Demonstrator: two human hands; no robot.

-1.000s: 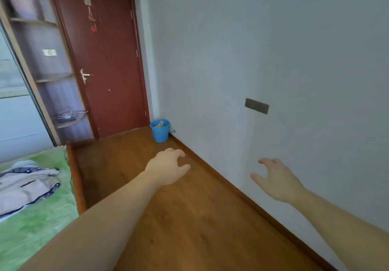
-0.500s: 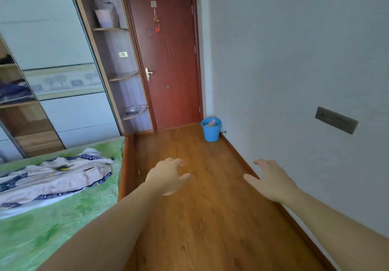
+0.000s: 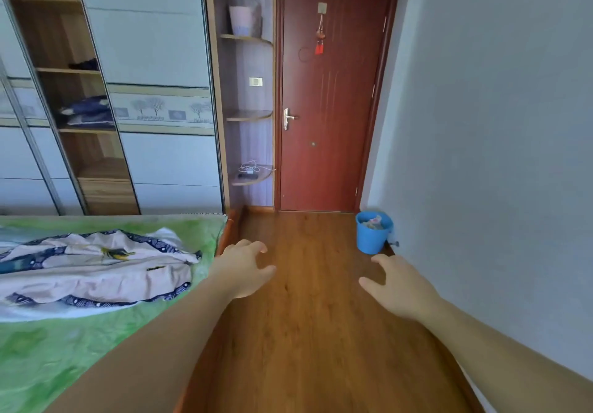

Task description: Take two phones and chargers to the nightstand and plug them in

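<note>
Left hand (image 3: pixel 244 268) and right hand (image 3: pixel 401 287) are both extended forward over the wooden floor (image 3: pixel 308 332). The fingers are apart and loosely curved, and neither hand grips anything. We record them as well apart from each other and from every task item.

Location of task items: we note a white cable (image 3: pixel 252 166) lying in a loose tangle on the lowest corner shelf (image 3: pixel 256 181), between the wardrobe (image 3: pixel 160 156) and the red door (image 3: pixel 330 107). A dark object (image 3: pixel 247 175) lies just beside and below it on the same shelf. At this range we cannot confirm whether that object is a phone or a charger block, nor whether both phones are there. No nightstand is in view.

Step in hand, in our judgement: the approach for collection, with nothing picked up yet. The next move calls for closing on the shelf along the passage between the bed (image 3: pixel 64 348) and the wall, keeping clear of the blue bucket (image 3: pixel 372 239). A low reach follows, one hand gathering the cable so that no loop trails.

Orientation: the dark object lies flat, its long axis running roughly left to right across the view, along the shelf front. Which end leads is too small to tell. The cable has no single direction.
</note>
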